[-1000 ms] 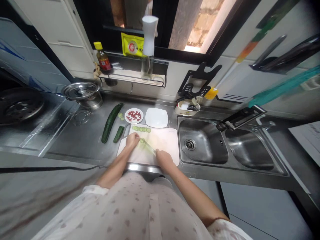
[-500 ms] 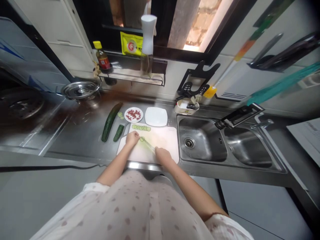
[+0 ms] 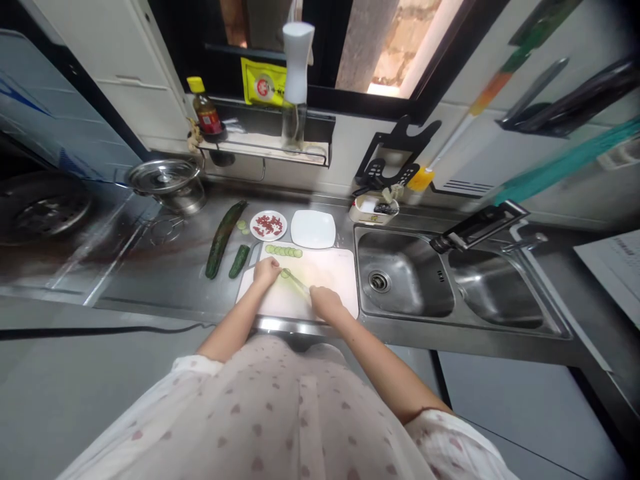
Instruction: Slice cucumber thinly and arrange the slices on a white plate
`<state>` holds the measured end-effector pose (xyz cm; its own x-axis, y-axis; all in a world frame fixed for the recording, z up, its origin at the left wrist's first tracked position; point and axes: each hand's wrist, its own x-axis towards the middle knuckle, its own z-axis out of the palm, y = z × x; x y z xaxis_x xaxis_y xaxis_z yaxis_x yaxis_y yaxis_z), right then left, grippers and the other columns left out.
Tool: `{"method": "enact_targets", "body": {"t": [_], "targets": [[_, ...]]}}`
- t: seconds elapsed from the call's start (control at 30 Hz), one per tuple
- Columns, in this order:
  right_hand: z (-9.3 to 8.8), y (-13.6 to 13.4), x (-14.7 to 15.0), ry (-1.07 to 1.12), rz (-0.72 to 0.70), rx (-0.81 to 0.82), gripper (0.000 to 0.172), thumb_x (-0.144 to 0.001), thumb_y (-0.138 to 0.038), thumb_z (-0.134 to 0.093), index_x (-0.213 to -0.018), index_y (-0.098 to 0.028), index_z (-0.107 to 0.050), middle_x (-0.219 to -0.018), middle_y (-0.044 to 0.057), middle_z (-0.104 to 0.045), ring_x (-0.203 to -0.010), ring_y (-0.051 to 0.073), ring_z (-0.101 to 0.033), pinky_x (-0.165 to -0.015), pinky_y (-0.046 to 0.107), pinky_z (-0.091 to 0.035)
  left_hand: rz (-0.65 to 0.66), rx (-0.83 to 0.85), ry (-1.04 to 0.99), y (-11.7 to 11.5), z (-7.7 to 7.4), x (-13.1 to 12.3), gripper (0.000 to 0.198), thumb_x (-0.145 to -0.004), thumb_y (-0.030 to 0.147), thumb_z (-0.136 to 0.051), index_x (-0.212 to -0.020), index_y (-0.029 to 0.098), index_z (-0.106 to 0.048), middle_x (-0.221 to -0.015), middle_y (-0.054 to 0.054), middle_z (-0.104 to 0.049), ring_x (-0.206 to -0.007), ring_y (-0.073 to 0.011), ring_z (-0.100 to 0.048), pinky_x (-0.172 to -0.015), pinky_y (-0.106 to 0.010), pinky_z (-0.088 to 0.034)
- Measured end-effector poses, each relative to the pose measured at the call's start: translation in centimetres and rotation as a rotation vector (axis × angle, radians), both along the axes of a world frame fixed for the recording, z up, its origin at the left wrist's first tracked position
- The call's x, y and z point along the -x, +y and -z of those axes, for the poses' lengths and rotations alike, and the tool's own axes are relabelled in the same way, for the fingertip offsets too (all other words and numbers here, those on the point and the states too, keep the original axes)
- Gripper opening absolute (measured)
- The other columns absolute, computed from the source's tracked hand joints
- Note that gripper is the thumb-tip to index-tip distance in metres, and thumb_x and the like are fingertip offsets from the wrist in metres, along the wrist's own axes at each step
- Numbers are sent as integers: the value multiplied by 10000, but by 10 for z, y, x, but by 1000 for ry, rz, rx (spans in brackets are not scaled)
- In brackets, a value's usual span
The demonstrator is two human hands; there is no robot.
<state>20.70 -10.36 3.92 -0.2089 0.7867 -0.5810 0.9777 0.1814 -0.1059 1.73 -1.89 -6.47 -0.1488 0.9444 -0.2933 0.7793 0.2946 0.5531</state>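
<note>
My right hand [image 3: 326, 303] is closed round the handle of a kitchen knife [image 3: 299, 284], its blade slanting up and left over the white cutting board [image 3: 330, 267]. At the blade's tip is a thin cucumber slice [image 3: 285, 273]. My left hand [image 3: 267, 271] has its fingers pinched together at the slice's left edge; the exact contact is too small to see. Farther back on the board lies an overlapping row of cucumber slices [image 3: 284, 251]. Left of the board are a short piece of cucumber [image 3: 239, 261] and a long cucumber [image 3: 223, 241].
Behind the board stand a plate of small red pieces [image 3: 269, 226] and a white square plate [image 3: 313, 229]. A few cucumber slices [image 3: 243, 227] lie beside them. To the right is a double sink [image 3: 405, 273]; a lidded steel pot [image 3: 167, 183] stands at the back left.
The view has shifted slightly. Both hands, the knife and the cucumber slice keep nearly the same places on the board.
</note>
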Motion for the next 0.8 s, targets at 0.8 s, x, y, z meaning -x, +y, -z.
{"method": "enact_targets", "body": {"t": [0.8], "targets": [[2, 6, 2, -32, -41, -21, 297, -895, -87, -403, -1107, -118, -608, -1039, 167, -661, -997, 243, -641, -781, 327, -491, 0, -10, -5, 2, 9, 1, 145, -717, 272, -672, -842, 200, -662, -868, -39, -700, -867, -177, -622, -744, -240, -437]]}}
